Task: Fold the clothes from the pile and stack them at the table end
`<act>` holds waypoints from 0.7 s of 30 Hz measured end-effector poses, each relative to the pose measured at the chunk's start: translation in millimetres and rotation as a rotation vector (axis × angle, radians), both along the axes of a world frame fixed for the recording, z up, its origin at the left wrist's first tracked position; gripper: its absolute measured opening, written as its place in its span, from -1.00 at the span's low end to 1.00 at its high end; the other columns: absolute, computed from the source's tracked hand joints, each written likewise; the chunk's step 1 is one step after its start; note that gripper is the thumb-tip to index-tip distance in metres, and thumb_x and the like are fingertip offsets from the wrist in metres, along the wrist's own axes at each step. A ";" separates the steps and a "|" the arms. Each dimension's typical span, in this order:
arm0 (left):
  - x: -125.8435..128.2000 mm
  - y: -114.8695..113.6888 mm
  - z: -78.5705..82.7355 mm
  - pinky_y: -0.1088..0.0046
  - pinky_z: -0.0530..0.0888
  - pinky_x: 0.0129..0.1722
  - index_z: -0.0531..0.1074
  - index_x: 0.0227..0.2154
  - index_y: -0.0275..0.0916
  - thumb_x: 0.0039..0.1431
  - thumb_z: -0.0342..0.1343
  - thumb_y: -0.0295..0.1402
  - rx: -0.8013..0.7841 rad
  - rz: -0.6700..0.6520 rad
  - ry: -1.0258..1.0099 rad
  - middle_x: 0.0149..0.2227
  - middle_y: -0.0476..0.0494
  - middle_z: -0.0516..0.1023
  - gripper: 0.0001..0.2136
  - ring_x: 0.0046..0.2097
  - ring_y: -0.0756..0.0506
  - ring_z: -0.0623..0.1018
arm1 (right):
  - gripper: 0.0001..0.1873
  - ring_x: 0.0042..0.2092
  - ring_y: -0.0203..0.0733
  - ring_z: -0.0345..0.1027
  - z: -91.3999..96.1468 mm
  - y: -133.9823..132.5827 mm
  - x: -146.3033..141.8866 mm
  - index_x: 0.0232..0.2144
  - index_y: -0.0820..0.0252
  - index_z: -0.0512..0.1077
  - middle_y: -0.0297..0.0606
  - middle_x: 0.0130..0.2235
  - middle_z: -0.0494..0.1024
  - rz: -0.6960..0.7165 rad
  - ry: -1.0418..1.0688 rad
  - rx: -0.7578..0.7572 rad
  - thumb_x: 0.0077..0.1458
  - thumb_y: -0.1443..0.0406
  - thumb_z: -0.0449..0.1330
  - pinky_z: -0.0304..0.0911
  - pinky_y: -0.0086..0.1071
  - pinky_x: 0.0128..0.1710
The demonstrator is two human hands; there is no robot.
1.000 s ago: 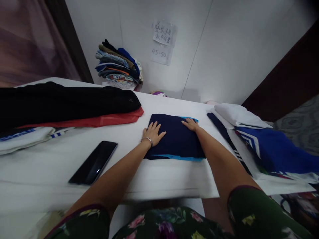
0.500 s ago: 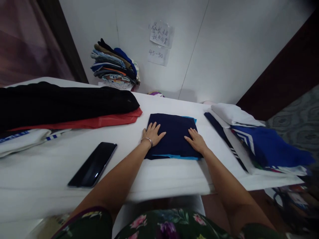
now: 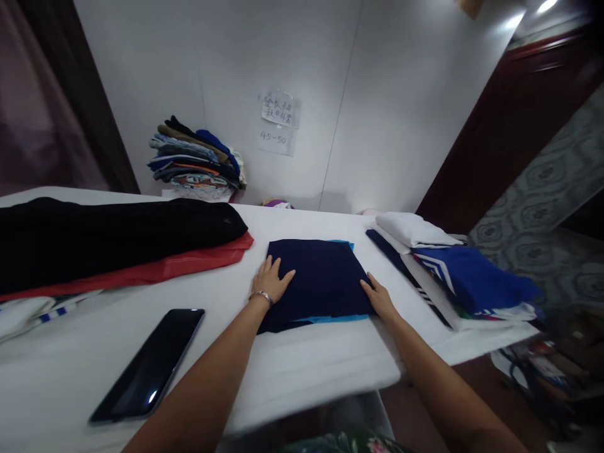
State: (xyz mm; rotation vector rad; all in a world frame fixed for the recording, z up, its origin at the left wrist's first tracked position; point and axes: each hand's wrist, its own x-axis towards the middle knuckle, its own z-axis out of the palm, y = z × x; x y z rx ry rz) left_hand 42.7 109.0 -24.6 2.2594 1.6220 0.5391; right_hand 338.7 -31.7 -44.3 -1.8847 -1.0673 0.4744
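A folded navy garment (image 3: 317, 278) with light-blue edging lies on the white table (image 3: 306, 358) in front of me. My left hand (image 3: 270, 281), with a bracelet at the wrist, rests flat on the garment's left edge, fingers spread. At the garment's right front corner my right hand (image 3: 379, 299) lies with the fingers stretched along the edge; I cannot tell whether the fingertips are under the cloth.
A black phone (image 3: 150, 363) lies at the front left. Black cloth (image 3: 108, 236) over red cloth (image 3: 189, 263) stretches along the left. A pile of blue and white clothes (image 3: 453, 277) sits at the right. Folded clothes (image 3: 195, 154) are stacked against the back wall.
My right hand slid from the garment's far right corner down to its near right corner. The left hand stayed in place. The view tilted upward.
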 end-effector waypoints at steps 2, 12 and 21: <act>-5.9 2.6 3.4 0.25 0.17 0.21 0.13 0.21 -0.37 0.17 -0.14 0.02 0.000 0.061 -0.078 0.29 -0.39 0.08 -0.33 0.28 -0.25 0.16 | -0.20 0.20 0.00 0.17 2.0 -3.6 0.3 0.19 0.28 0.20 -0.09 0.16 0.34 -0.029 0.105 0.040 -0.01 -0.03 0.19 0.06 -0.19 0.21; -22.8 7.5 26.0 0.22 0.52 -0.19 0.46 -0.16 -0.37 -0.14 0.25 -0.05 -0.565 0.210 -0.680 -0.21 -0.36 0.60 -0.46 -0.15 -0.31 0.58 | -0.53 -0.21 -0.14 0.50 32.8 5.7 6.3 -0.11 0.35 0.43 -0.10 -0.23 0.60 0.132 0.764 -0.070 -0.02 0.15 0.30 0.36 -0.32 -0.08; -29.6 16.0 25.9 0.31 0.56 -0.44 0.48 -0.28 -0.30 -0.17 0.30 -0.11 -0.741 0.160 -0.845 -0.43 -0.22 0.62 -0.58 -0.40 -0.23 0.61 | -0.79 -0.43 -0.24 0.49 35.1 6.6 -5.5 -0.31 0.33 0.44 -0.22 -0.47 0.58 0.083 1.190 -0.150 0.14 0.25 0.12 0.40 -0.40 -0.27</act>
